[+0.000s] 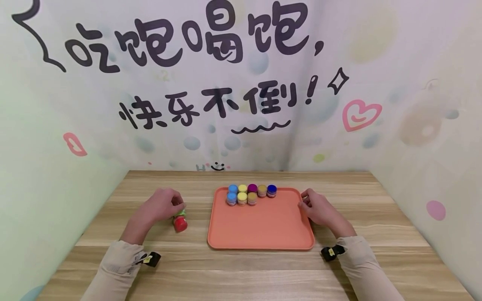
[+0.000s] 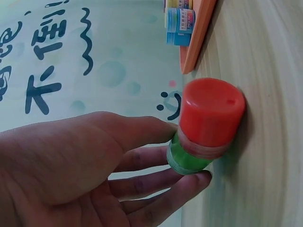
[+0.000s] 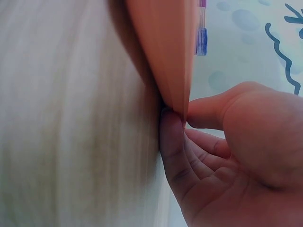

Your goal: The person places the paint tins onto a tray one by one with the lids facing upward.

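Note:
To the left of the tray, my left hand (image 1: 165, 204) pinches a small green jar (image 2: 182, 158) between thumb and fingers, close to the tabletop. A red-lidded jar (image 1: 180, 223) sits right against the green one, on the side nearer me. Part of the green jar is hidden by the hand and the red jar. On the other side, my right hand (image 1: 319, 207) pinches the right rim of an orange tray (image 1: 260, 230), thumb on one face and a finger on the other. Several small jars (image 1: 242, 198) with blue, yellow, purple and tan lids stand in two rows at the tray's back left.
The tray lies flat on a wood-grain table (image 1: 241, 276). A printed wall cloth (image 1: 241, 150) rises behind the table's back edge, with pale side walls left and right. Each forearm carries a black wrist strap device (image 1: 152, 259).

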Demonstrator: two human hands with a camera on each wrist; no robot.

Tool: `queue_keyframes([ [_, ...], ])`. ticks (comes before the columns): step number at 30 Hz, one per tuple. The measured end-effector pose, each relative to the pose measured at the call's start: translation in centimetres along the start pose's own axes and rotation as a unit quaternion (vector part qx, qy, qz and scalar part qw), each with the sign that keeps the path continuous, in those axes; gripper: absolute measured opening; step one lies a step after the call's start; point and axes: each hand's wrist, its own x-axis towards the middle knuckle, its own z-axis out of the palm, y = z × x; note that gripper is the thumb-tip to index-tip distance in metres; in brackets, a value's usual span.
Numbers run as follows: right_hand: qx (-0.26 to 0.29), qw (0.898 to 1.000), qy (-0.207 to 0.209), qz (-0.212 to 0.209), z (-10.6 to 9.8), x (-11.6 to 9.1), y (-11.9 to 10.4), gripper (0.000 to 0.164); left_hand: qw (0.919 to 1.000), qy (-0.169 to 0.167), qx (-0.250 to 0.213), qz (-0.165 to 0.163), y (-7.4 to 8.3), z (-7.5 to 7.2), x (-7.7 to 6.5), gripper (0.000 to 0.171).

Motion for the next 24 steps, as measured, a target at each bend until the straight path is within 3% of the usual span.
queue_keyframes([
  [12, 0.006, 1.000, -0.001, -0.009, 0.0, -0.1, 0.0, 0.035, 0.9991, -0.018, -0.038, 0.010, 0.7, -0.3, 0.0, 0.017],
  [24, 0.002, 1.000, 0.003, -0.006, 0.0, -0.1, 0.0, 0.034, 0.9975, -0.004, -0.052, 0.048, 2.5, -0.8, 0.4, 0.023],
])
